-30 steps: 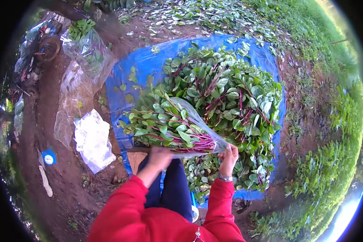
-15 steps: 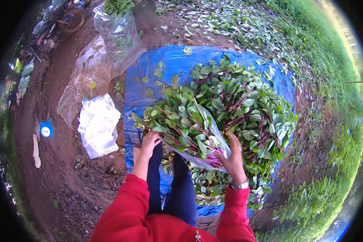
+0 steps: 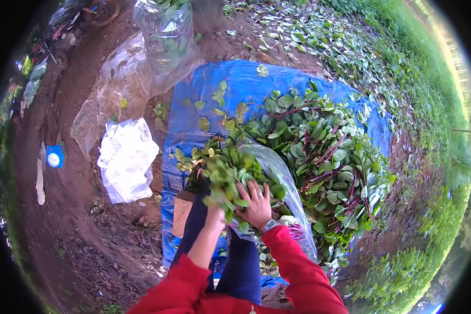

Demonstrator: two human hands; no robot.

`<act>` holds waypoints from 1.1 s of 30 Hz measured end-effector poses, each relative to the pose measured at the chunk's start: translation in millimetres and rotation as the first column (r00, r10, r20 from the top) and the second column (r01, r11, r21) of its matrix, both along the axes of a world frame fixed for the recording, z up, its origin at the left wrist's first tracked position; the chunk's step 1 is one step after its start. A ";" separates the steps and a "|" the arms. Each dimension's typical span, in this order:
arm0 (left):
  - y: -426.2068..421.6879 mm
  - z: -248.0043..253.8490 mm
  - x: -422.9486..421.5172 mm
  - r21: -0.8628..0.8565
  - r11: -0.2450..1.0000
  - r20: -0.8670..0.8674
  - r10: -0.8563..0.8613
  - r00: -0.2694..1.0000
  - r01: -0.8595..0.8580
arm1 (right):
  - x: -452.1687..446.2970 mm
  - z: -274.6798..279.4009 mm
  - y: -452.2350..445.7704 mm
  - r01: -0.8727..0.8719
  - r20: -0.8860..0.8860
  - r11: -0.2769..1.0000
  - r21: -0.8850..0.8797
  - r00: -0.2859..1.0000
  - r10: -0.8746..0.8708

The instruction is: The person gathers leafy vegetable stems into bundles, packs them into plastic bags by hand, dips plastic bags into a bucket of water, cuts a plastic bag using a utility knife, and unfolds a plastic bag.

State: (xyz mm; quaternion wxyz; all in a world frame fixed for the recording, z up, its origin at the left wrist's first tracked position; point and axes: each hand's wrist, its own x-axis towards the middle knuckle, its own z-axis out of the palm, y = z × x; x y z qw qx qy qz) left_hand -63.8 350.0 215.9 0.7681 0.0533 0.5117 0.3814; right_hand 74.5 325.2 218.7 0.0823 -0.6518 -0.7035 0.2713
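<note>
A bunch of leafy greens (image 3: 227, 170) with reddish-purple stems lies over my lap, partly inside a clear plastic bag (image 3: 285, 180). My right hand (image 3: 256, 205) rests on the bunch, its fingers spread and stretched over the leaves; there is a ring on one finger. Close beside it, my left hand (image 3: 215, 216) is at the near left side of the bunch. Motion blurs it, and leaves cover its fingers. Some stem ends show near my right wrist. A large heap of the same greens (image 3: 335, 162) sits just to the right.
A blue tarp (image 3: 193, 86) lies under the heap. To the left are a white plastic bag (image 3: 126, 157) and a small blue scale (image 3: 54, 156). A clear bag holding greens (image 3: 167, 39) stands at the back. Loose leaves (image 3: 319, 44) cover the ground behind.
My left hand has moved right and nearer to me, into the leaves. My right hand has shifted left from the stem ends onto the foliage. The bag's edge now lies further right.
</note>
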 end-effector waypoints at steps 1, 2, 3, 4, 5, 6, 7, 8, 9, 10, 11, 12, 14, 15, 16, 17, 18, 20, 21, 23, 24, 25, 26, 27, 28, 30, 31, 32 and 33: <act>0.7 34.4 10.9 -0.033 0.986 -0.190 -0.166 0.968 0.162 | 0.0 -23.9 -14.2 -0.020 0.064 1.000 0.002 0.998 0.020; 0.0 52.5 18.1 -0.093 0.947 -0.372 -0.321 0.871 0.309 | -1.7 -50.1 -24.4 -0.043 0.123 0.999 0.006 0.992 0.041; -13.1 50.2 21.2 -0.035 0.928 -0.403 -0.354 0.844 0.372 | -3.6 -70.6 -29.8 -0.047 0.113 0.999 0.013 0.993 0.045; -22.4 47.7 21.8 0.020 0.901 -0.437 -0.383 0.814 0.434 | -5.1 -88.3 -33.5 -0.072 0.172 0.994 -0.086 0.981 0.086; -19.4 59.8 21.4 0.039 0.828 -0.416 -0.495 0.763 0.559 | -6.9 -105.0 -36.2 -0.091 0.225 0.978 -0.189 0.965 0.133; -14.2 62.0 18.1 0.029 0.829 -0.418 -0.497 0.760 0.558 | -8.2 -120.2 -37.6 -0.024 0.061 0.949 -0.315 0.997 0.045; -5.7 64.7 13.6 0.048 0.788 -0.501 -0.513 0.697 0.614 | -11.4 -116.2 -38.0 -0.031 0.072 0.976 -0.214 0.996 0.047; 2.8 66.2 10.5 0.075 0.741 -0.585 -0.509 0.631 0.668 | -15.6 -113.1 -30.5 -0.038 0.089 0.995 -0.096 0.995 0.047; 6.0 51.2 6.9 0.222 0.734 -0.650 -0.379 0.659 0.642 | -20.4 -88.2 -13.2 -0.023 0.201 0.997 0.080 0.980 0.007; 10.4 36.7 -0.8 0.220 0.809 -0.620 -0.315 0.718 0.545 | -18.1 -68.1 4.9 0.000 0.142 0.997 -0.077 0.990 0.011; 19.8 33.6 -9.6 0.116 0.887 -0.507 -0.334 0.795 0.447 | -10.5 -43.7 15.5 0.012 0.019 0.995 -0.102 1.000 -0.010; 27.7 32.0 -17.9 -0.003 0.938 -0.387 -0.320 0.865 0.346 | 0.8 -18.4 22.8 0.013 -0.109 0.991 -0.131 0.994 -0.028; 37.7 39.1 -15.8 -0.100 0.693 -0.659 -0.584 0.474 0.714 | 24.2 27.2 26.3 0.177 -0.157 0.982 0.067 0.974 -0.165; 42.2 37.8 -11.0 -0.081 0.588 -0.735 -0.581 0.351 0.805 | 36.4 47.7 17.3 0.282 -0.057 0.949 0.142 0.959 -0.276; 45.5 36.7 -3.8 -0.078 0.472 -0.801 -0.554 0.226 0.878 | 46.9 62.4 -0.5 0.372 0.035 0.900 0.228 0.920 -0.390; 50.4 51.7 7.0 -0.095 0.409 -0.821 -0.548 0.162 0.907 | 56.3 69.4 -23.2 0.459 0.135 0.869 0.187 0.864 -0.485; 48.7 45.3 12.0 -0.067 0.361 -0.884 -0.454 0.112 0.930 | 62.3 76.6 -51.0 0.543 0.239 0.824 0.158 0.789 -0.566; 55.3 42.8 16.6 0.042 0.540 -0.774 -0.514 0.369 0.840 | 65.9 68.1 -121.6 0.705 0.355 0.707 -0.048 0.674 -0.648; 48.1 29.8 14.4 0.050 0.757 -0.715 -0.428 0.553 0.651 | 67.4 62.4 -154.5 0.725 0.390 0.677 -0.127 0.664 -0.638; 37.4 11.8 -0.9 -0.056 0.908 -0.717 -0.326 0.616 0.416 | 67.2 52.4 -199.9 0.767 0.362 0.596 -0.238 0.639 -0.678; 29.1 -22.6 -15.2 -0.107 0.888 -0.799 -0.344 0.493 0.447 | 66.5 50.3 -207.8 0.785 0.295 0.554 -0.277 0.618 -0.729; 31.7 -29.5 -23.8 -0.242 0.841 -0.790 -0.461 0.406 0.483 | 66.2 52.1 -202.4 0.736 0.231 0.629 -0.253 0.677 -0.699; 34.9 -29.6 -28.2 -0.377 0.775 -0.759 -0.572 0.310 0.508 | 68.0 46.2 -197.6 0.720 0.080 0.672 -0.174 0.690 -0.719; 38.4 -22.8 -27.0 -0.371 0.776 -0.764 -0.567 0.307 0.510 | 66.1 45.0 -181.7 0.745 -0.053 0.665 -0.056 0.663 -0.747; 43.8 -14.7 -24.0 -0.415 0.710 -0.790 -0.592 0.162 0.570 | 63.5 47.2 -162.0 0.771 -0.188 0.634 0.060 0.633 -0.751; 53.0 -10.3 -15.7 -0.452 0.640 -0.811 -0.585 0.013 0.622 | 74.9 26.3 -145.3 0.827 -0.490 0.541 -0.154 0.412 -0.768; 50.7 -22.8 -12.6 -0.372 0.733 -0.864 -0.497 0.075 0.570 | 77.0 23.2 -134.9 0.781 -0.684 0.488 -0.391 0.108 -0.721; 49.2 -35.9 -10.3 -0.285 0.813 -0.907 -0.400 0.132 0.508 | 75.1 21.9 -127.7 0.783 -0.689 0.487 -0.387 0.105 -0.717; 50.1 -48.0 -8.9 -0.197 0.852 -0.922 -0.330 0.205 0.486 | 70.1 24.8 -115.3 0.853 -0.685 0.356 -0.382 -0.003 -0.728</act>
